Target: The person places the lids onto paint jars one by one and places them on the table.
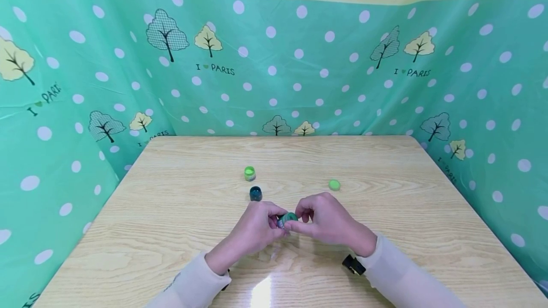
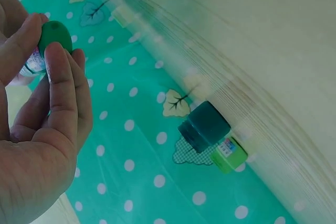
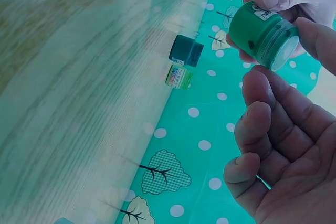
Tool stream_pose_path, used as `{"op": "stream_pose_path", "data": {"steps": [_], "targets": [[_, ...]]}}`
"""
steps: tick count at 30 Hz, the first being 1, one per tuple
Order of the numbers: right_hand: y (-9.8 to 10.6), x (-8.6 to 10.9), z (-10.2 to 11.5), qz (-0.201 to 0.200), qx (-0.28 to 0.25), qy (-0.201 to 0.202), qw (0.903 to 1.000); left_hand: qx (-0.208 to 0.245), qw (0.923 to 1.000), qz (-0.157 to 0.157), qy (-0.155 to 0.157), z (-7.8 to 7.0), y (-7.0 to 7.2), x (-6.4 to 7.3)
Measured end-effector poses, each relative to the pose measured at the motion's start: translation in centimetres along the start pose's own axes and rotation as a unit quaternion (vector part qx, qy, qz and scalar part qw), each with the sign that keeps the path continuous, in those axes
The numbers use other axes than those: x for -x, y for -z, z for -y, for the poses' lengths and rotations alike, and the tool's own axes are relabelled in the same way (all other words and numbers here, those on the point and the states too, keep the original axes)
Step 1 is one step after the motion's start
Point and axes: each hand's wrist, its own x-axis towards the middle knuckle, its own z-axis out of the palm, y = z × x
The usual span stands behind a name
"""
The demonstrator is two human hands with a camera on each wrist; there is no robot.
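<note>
Pale sleeves (image 1: 406, 272) up front, left hand (image 1: 259, 222) and right hand (image 1: 327, 217) on one green jar (image 1: 288, 219)

Nearest the camera, the sleeves enter from eight and four o'clock of the jar, with a black clasp (image 1: 354, 264) by the right wrist. Beneath lies a pale wood-grain table (image 1: 192, 170), a patch of glare toward its six o'clock edge. A turquoise cloth (image 1: 299, 80) hangs behind and along both sides, white-dotted and printed with trees, topped by a yellow band.

The green jar is up between the hands. At nine o'clock of it the left hand grasps its body; at three the right hand pinches its end between thumb and forefinger, the other fingers loosely bent. A teal jar (image 1: 255, 194) stands near at ten o'clock, a lime jar (image 1: 250, 174) just beyond it toward eleven, and a lime lid (image 1: 334, 185) lies at two.

Only the head view shows the lime lid clearly. The left wrist view catches a rounded, solid green end on the held jar; the right wrist view shows a paler round end and a white label (image 3: 265, 13).

"I PARIS", a heart between the words, repeats across the cloth. The white label carries a few dark letters, upside down and uncertain. Print on the lime jar, among red and blue patches, is too small to read.
</note>
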Motion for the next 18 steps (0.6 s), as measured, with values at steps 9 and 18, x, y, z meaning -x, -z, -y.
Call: {"op": "stream_pose_path", "data": {"steps": [9,18], "targets": [[0.76,0.08,0.16,0.0,0.002,0.016,0.9999,0.004,0.9999,-0.005,-0.011,0.19,-0.02,0.06],[0.8,-0.08,-0.25,0.028,-0.041,0.067,0.9965,0.017,0.9997,-0.008,-0.016,0.13,0.03,-0.01]]}}
